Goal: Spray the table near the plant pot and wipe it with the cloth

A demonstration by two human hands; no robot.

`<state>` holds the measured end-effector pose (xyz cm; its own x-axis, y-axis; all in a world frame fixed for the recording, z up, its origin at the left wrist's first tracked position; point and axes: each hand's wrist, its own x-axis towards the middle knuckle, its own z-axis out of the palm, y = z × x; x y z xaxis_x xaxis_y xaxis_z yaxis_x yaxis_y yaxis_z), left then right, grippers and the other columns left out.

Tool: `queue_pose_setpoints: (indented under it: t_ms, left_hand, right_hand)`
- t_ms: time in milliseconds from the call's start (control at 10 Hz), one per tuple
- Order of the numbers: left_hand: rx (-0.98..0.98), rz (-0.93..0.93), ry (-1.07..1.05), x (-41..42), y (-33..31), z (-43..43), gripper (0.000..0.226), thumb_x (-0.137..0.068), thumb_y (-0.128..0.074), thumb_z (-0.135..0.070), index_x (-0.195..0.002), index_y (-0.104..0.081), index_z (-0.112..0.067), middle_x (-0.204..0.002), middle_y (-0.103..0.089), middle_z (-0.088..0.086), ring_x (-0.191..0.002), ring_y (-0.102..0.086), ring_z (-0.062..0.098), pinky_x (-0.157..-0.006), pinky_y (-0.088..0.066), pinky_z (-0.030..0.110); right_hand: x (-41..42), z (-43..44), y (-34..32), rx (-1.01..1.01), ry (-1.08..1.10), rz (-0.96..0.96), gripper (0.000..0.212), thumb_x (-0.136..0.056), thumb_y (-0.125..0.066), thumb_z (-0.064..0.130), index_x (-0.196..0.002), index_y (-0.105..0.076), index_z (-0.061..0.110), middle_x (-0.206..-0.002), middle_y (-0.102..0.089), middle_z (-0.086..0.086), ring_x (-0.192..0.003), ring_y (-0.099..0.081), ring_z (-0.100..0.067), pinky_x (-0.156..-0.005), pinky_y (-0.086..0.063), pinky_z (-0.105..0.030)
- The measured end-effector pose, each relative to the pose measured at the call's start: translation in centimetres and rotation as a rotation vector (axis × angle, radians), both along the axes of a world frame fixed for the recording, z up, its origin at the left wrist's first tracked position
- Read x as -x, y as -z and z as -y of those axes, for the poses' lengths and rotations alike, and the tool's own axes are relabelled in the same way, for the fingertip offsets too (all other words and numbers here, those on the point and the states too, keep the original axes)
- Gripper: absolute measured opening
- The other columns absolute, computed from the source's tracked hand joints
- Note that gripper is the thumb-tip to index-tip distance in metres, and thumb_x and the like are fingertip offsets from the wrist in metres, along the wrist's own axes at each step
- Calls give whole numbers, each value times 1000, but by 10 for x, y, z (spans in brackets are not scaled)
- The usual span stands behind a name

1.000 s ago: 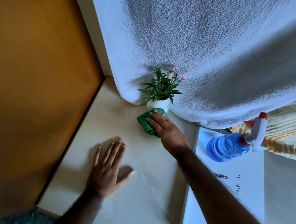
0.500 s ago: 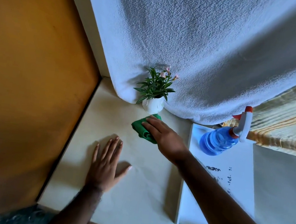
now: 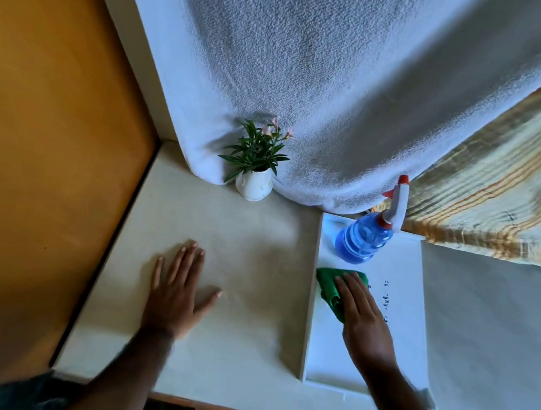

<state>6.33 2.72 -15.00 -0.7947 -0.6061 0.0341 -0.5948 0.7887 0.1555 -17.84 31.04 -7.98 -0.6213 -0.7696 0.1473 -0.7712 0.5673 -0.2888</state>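
Observation:
A small white plant pot with green leaves and pink flowers stands at the back of the cream table. The folded green cloth lies on the white tray, and my right hand rests flat on top of it, fingers extended. A blue spray bottle with a white and red trigger head stands at the tray's far end. My left hand lies flat on the table with its fingers spread, well left of the tray.
A white towel hangs behind the pot and bottle, its hem touching the table. A striped curtain hangs at the right. An orange wall borders the table's left side. The table's front edge runs along the bottom.
My right hand has carried the green cloth away from the plant pot's base, to the right and onto the white tray. My left hand stays flat on the table.

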Motion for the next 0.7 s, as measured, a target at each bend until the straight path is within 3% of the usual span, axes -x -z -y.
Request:
queue_pose_setpoints:
  t_ms: [100, 200, 300, 400, 500, 600, 700]
  left_hand:
    - [10, 5, 3, 1, -2, -1, 90, -94, -44, -70, -161, -43, -9, -171, -40, 13, -156, -42, 29, -124, -36, 64]
    - [12, 15, 6, 2, -2, 0, 90, -94, -42, -71, -161, -42, -10, -170, -41, 13, -156, -42, 30, -124, -36, 64]
    - [8, 27, 2, 1, -2, -1, 91, -95, -41, -71, -162, -40, -10, -171, -39, 13, -157, -41, 29, -126, -34, 64]
    - [-7, 49, 6, 1, -3, -2, 90, -95, -41, -70, -162, -41, -10, -171, -40, 14, -156, -42, 30, -125, -34, 65]
    - [-22, 69, 10, 2, -4, -3, 91, -95, -39, -70, -160, -43, -7, -168, -43, 17, -154, -45, 34, -122, -37, 68]
    - [-145, 176, 14, 7, -20, -5, 109, -94, -9, -84, -161, -40, -4, -170, -39, 20, -156, -41, 37, -125, -31, 71]
    - [-196, 217, -14, 16, -33, -7, 136, -72, 26, -92, -168, -21, -8, -178, -19, 12, -165, -23, 29, -131, -15, 65]
  right_hand:
    - [3, -19, 13, -59, 1, -20, 79, -62, -77, -27, -137, -62, -6, -143, -61, -26, -131, -60, -43, -110, -49, -52]
    - [5, -33, 29, -161, -115, -25, 84, -82, -80, 9, -155, -40, -2, -165, -34, -21, -153, -33, -36, -123, -29, -50]
    - [0, -36, 39, -257, -108, -17, 103, -94, -58, 66, -163, -17, 2, -172, -15, -18, -160, -10, -31, -129, -16, -50]
    - [-3, -33, 41, -309, -107, -17, 109, -93, -43, 81, -164, -11, 4, -173, -13, -17, -160, -6, -30, -128, -17, -52]
    - [-4, -29, 33, -323, -72, 27, 101, -98, -31, 79, -163, -20, 2, -172, -18, -17, -160, -9, -28, -128, -20, -51]
    - [-7, -26, 22, -246, -35, 40, 94, -101, -29, 72, -158, -33, -1, -168, -27, -18, -158, -19, -30, -125, -27, -52]
    - [-9, -11, 0, -161, -87, 11, 88, -99, -46, 63, -151, -44, -7, -163, -36, -24, -152, -33, -36, -121, -35, -55]
